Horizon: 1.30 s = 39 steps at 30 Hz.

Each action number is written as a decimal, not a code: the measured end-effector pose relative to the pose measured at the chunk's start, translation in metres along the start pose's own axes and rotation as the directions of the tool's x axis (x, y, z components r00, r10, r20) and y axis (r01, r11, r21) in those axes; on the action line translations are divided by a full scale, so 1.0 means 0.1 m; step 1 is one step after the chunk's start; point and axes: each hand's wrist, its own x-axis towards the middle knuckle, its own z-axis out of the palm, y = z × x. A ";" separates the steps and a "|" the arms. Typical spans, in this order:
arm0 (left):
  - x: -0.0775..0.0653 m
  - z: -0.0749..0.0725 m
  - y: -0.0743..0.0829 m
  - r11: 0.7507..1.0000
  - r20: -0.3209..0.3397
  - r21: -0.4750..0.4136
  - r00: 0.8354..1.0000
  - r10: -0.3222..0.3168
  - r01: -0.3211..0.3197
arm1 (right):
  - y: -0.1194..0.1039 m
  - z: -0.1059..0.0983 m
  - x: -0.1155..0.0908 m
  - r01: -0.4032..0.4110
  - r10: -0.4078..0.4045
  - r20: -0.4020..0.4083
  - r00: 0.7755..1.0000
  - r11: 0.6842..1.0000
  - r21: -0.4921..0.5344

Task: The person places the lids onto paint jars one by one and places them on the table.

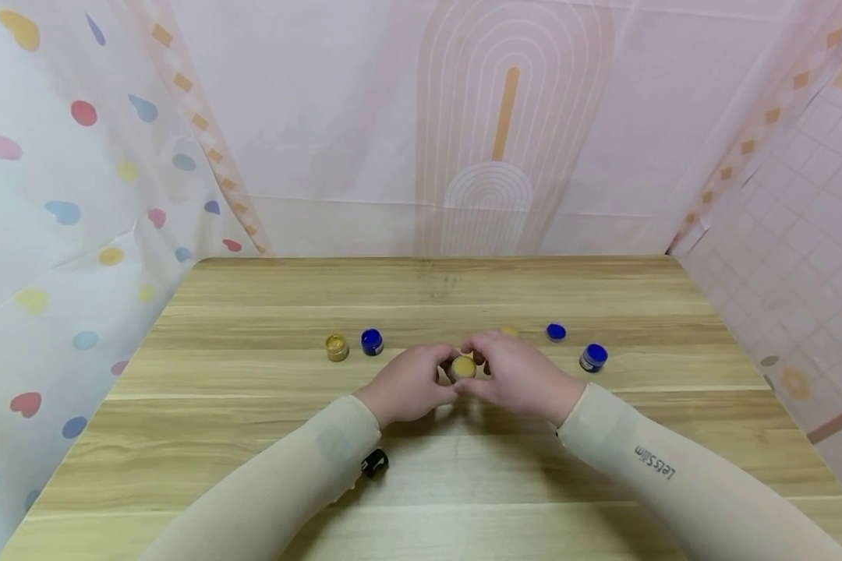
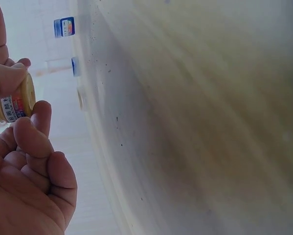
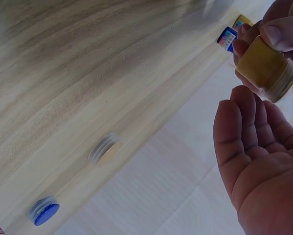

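Both hands meet around a small ochre paint jar [image 1: 463, 367], which has a clear ridged lid [image 3: 284, 81] facing up and a printed label [image 2: 11, 108]. My left hand [image 1: 414, 382] grips the jar's side; its thumb [image 3: 278, 35] lies along the ochre body in the right wrist view. From the other side my right hand [image 1: 515, 378] holds the jar near its top between thumb and index finger, with its other fingers [image 3: 229, 117] extended beside it. In the right wrist view, the jar hangs above the table.
An open gold jar [image 1: 336, 347] and an open blue jar [image 1: 372, 342] stand left on the wooden table [image 1: 252, 436]. Beyond my right hand lie a yellow lid [image 3: 107, 151] and a blue lid [image 1: 556, 333]. Another blue jar [image 1: 593, 358] stands farther right. Patterned cloth hangs behind.
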 end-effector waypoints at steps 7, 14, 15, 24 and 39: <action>0.00 -0.01 -0.01 1.000 -0.016 0.006 1.000 -0.002 0.002 | 0.03 0.00 -0.01 0.079 -0.080 0.005 0.997 0.996 0.039; 0.00 0.00 -0.02 1.000 -0.019 0.004 1.000 0.015 -0.015 | 0.03 0.01 -0.01 0.067 -0.068 0.019 0.997 0.995 0.078; 0.00 0.00 -0.02 1.000 -0.018 0.003 1.000 0.016 -0.016 | 0.03 0.01 -0.01 0.059 -0.060 0.021 0.998 0.995 0.082; 0.00 0.01 -0.02 1.000 -0.010 -0.008 1.000 0.015 -0.015 | 0.03 0.02 -0.01 -0.032 0.030 0.025 0.999 0.995 0.096; -0.01 0.01 -0.02 1.000 -0.014 0.011 1.000 0.020 -0.020 | 0.04 0.03 -0.01 0.058 -0.060 0.029 0.998 0.997 0.049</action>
